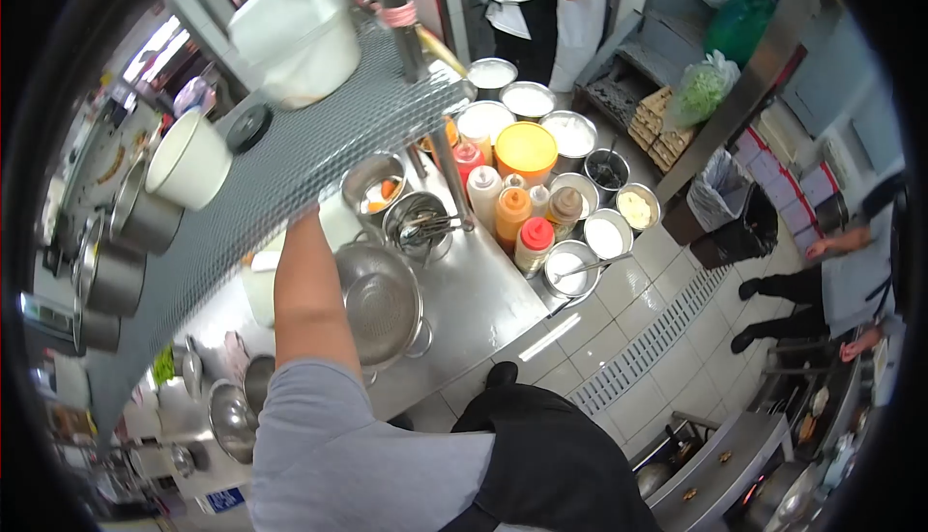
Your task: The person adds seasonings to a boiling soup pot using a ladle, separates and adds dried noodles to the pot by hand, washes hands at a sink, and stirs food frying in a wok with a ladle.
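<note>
My left arm (307, 295), in a grey short sleeve, reaches forward beneath the mesh shelf (290, 179). The shelf's edge hides my left hand past the wrist, so its fingers and anything in them do not show. Just right of the forearm lies a large metal colander (380, 305) with loop handles. Beyond it stand a steel pot (372, 184) with orange and white pieces inside and a steel container (418, 226) of metal utensils. A pale board or container (259, 288) shows partly left of the forearm. My right hand is out of view.
Squeeze bottles (535, 242), an orange-lidded tub (525, 150) and several steel pots (568, 133) crowd the counter's right end. White buckets (190, 158) and pots sit on the shelf. A floor drain (652, 344) runs behind me. Co-workers (860, 281) stand right and at the back.
</note>
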`<state>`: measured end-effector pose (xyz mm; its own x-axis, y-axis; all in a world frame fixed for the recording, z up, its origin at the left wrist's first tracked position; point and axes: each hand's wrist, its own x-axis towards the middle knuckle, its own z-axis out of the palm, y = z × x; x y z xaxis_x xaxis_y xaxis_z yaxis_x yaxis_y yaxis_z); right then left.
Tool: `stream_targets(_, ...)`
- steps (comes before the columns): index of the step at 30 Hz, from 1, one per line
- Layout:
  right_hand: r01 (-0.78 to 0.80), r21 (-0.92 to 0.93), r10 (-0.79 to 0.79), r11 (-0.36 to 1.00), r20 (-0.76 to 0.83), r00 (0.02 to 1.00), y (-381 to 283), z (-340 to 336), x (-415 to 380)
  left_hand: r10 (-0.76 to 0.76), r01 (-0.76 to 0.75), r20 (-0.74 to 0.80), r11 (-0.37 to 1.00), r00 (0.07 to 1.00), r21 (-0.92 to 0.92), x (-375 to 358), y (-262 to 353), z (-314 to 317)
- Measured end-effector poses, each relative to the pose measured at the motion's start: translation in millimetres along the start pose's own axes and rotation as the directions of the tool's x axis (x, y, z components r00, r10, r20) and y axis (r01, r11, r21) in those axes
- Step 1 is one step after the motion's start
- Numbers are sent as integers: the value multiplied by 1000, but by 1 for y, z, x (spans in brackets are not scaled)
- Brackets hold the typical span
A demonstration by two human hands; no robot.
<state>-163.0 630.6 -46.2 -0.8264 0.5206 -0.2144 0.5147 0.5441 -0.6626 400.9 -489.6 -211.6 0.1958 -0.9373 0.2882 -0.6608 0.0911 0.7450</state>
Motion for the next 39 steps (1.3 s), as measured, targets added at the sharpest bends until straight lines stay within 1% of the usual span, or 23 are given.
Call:
stream_targets(2,2,11,-2,1000,-17,1000,13,-1,2,151,-145,210,989,966,-43,30,-46,7)
stream_targets(4,8,11,-8,1000,-26,1000,30,-9,10,368,-311,440,930,819,-197,56,-82,17)
stream_targets(5,9,14,-8,1000,-27,1000,36,-17,18,438,-347,505,898,743,-269,66,-93,26)
stream_targets(6,12,13,-11,1000,-27,1000,46,-23,24,444,-345,527,896,724,-280,59,-75,42)
stream_targets(7,11,19,-11,1000,-30,999,55,-29,30,87,-65,436,996,896,-67,45,-48,55)
stream_targets(8,12,12,-11,1000,-33,999,60,-37,35,-280,259,259,959,924,111,30,-32,67)
stream_targets(10,12,12,-11,1000,-34,999,59,-43,36,-228,292,347,945,910,-144,48,-71,84)
stream_targets(13,15,13,-15,1000,-44,999,61,-45,48,-399,465,392,881,829,-88,19,-7,70)
stream_targets(15,95,88,-84,992,-124,989,55,-37,41,-519,607,428,790,740,-93,19,2,66)
stream_targets(16,93,85,-82,992,-128,988,53,-43,41,-519,607,432,790,738,-89,13,8,64)
stream_targets(18,35,-189,-35,981,4,999,53,-58,68,-499,595,415,792,761,-138,2,26,53)
stream_targets(22,126,-201,-133,971,-22,991,90,-58,127,-455,541,352,816,818,-204,-2,45,33)
stream_targets(24,96,-285,-121,954,-72,990,82,-41,118,-352,438,369,881,860,-180,-14,54,15)
stream_targets(25,20,-278,-35,960,-49,998,72,-38,111,-325,408,385,900,864,-156,-25,66,5)
stream_targets(26,24,-274,-37,962,-45,998,66,-34,109,-297,376,402,917,867,-133,-38,85,-6)
stream_targets(28,-140,-102,140,985,-11,990,60,-29,111,-245,317,439,943,864,-99,-59,102,-27)
stream_targets(29,-136,-97,136,986,-6,991,55,-31,115,-197,258,482,964,854,-63,-71,111,-38)
stream_targets(31,-436,249,409,865,154,900,44,-37,118,-171,199,489,980,855,-7,-101,134,-54)
stream_targets(32,-436,252,408,864,155,900,33,-31,102,-145,138,507,989,850,52,-120,150,-61)
stream_targets(34,-219,717,202,662,111,973,15,-25,56,-80,67,525,997,848,44,-154,171,-71)
stream_targets(35,-215,729,105,650,194,975,31,-39,73,-63,67,571,998,818,15,-169,176,-71)
stream_targets(36,-209,735,107,645,184,977,42,-47,86,-46,68,615,998,788,-13,-184,181,-71)
stream_targets(39,-249,677,154,692,199,968,56,-55,95,-31,243,759,955,651,-170,-246,206,-49)
